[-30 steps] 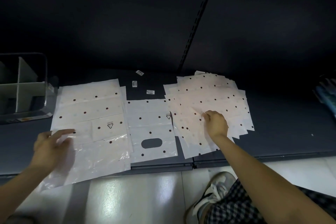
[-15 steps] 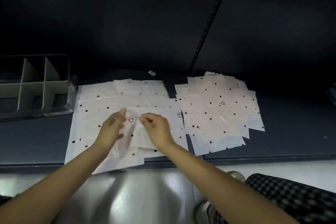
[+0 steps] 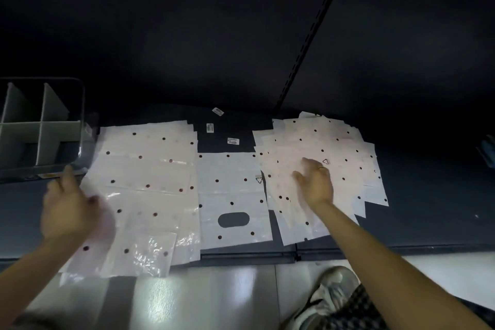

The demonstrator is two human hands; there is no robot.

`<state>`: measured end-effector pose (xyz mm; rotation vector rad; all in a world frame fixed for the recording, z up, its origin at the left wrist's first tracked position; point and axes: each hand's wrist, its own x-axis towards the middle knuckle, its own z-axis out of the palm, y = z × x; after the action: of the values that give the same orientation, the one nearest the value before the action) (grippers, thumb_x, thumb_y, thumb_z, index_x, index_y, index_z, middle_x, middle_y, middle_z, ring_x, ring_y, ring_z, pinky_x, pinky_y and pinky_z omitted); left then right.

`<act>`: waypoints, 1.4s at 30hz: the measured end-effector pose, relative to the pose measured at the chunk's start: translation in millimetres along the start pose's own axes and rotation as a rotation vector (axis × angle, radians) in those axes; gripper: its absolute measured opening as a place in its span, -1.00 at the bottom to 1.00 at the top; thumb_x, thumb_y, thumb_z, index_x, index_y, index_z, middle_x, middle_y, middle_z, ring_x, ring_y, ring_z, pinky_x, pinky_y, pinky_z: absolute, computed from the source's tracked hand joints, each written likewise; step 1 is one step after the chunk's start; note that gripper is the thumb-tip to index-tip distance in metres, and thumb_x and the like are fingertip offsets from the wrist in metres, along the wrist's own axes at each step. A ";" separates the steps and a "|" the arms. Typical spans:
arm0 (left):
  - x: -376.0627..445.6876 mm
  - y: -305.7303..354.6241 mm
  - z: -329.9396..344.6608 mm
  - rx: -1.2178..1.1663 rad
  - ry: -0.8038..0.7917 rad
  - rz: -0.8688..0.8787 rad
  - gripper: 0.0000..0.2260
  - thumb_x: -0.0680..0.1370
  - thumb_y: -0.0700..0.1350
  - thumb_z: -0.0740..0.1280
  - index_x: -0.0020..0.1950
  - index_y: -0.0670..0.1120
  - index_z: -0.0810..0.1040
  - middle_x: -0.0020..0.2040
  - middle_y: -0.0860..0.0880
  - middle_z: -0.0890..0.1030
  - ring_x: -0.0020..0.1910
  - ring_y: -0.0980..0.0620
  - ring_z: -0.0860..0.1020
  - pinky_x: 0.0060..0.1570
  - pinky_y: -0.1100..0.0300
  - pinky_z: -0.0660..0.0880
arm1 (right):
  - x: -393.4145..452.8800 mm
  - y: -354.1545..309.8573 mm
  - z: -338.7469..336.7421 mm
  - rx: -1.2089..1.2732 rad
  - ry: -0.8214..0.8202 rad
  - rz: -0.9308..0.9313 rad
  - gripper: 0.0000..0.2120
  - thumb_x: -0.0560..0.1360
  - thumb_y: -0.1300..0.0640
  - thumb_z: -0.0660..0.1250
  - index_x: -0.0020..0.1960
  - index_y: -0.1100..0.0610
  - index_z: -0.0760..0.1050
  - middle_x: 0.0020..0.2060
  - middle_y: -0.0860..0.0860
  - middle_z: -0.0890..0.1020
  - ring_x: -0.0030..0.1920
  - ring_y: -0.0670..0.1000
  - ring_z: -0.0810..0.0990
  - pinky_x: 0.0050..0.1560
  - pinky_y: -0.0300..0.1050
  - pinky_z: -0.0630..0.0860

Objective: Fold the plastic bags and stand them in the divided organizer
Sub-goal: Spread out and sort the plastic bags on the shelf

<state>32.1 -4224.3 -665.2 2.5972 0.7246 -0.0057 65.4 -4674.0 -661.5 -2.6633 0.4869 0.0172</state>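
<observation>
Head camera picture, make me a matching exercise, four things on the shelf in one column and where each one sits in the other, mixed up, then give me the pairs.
Things:
1. divided organizer
2. bag with the handle hole
3. fanned pile of bags
4. three small labels

Places:
A. under the right hand
B. far left of the shelf, compartments showing nothing inside
C. on the bare dark shelf behind the middle bag
D. flat in the middle, between the two spreads of bags

Pairs: 1-B, 2-D, 3-A, 4-C
</observation>
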 end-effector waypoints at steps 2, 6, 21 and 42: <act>-12.4 6.5 4.8 0.051 0.143 0.226 -0.42 0.42 -0.22 0.41 0.38 -0.24 0.26 0.23 -0.40 0.37 0.15 -0.44 0.37 0.07 -0.37 0.37 | 16.3 9.6 -4.6 -0.116 0.020 0.014 -0.56 0.55 0.03 0.26 0.37 0.15 0.35 0.36 0.08 0.42 0.34 0.15 0.34 0.23 0.00 0.43; -51.4 35.6 27.4 0.179 -0.103 0.772 -0.46 0.54 0.20 0.06 0.45 -0.02 0.30 0.49 -0.15 0.26 0.46 -0.22 0.20 0.40 -0.22 0.11 | 32.0 14.9 2.7 -0.253 0.056 0.018 -0.63 0.56 -0.01 0.23 0.31 0.10 0.44 0.29 0.08 0.47 0.26 0.18 0.41 0.07 -0.05 0.43; -70.8 87.1 36.9 -0.276 -0.460 0.669 -0.30 0.42 0.37 0.24 0.49 0.15 0.18 0.46 0.21 0.19 0.47 0.15 0.16 0.42 0.18 0.09 | -31.5 -97.0 7.5 0.641 -0.186 0.195 -0.82 0.60 0.13 0.17 0.06 0.23 0.45 -0.41 0.16 0.64 -0.29 0.20 0.66 -0.05 0.16 0.59; -94.7 145.3 25.4 -1.283 -0.763 -0.142 -0.83 0.58 -0.08 0.25 -0.18 -0.07 0.52 -0.32 0.04 0.55 -0.09 0.06 0.57 0.04 0.13 0.51 | -60.3 -86.8 17.6 0.565 -0.401 -0.006 -0.38 0.48 -0.10 0.35 0.46 0.01 0.20 0.41 0.03 0.29 0.41 0.02 0.24 0.35 -0.11 0.25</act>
<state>24.9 -4392.7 -616.7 1.1609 0.3797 -0.4048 39.5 -4573.0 -636.4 -2.0371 0.2938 0.3508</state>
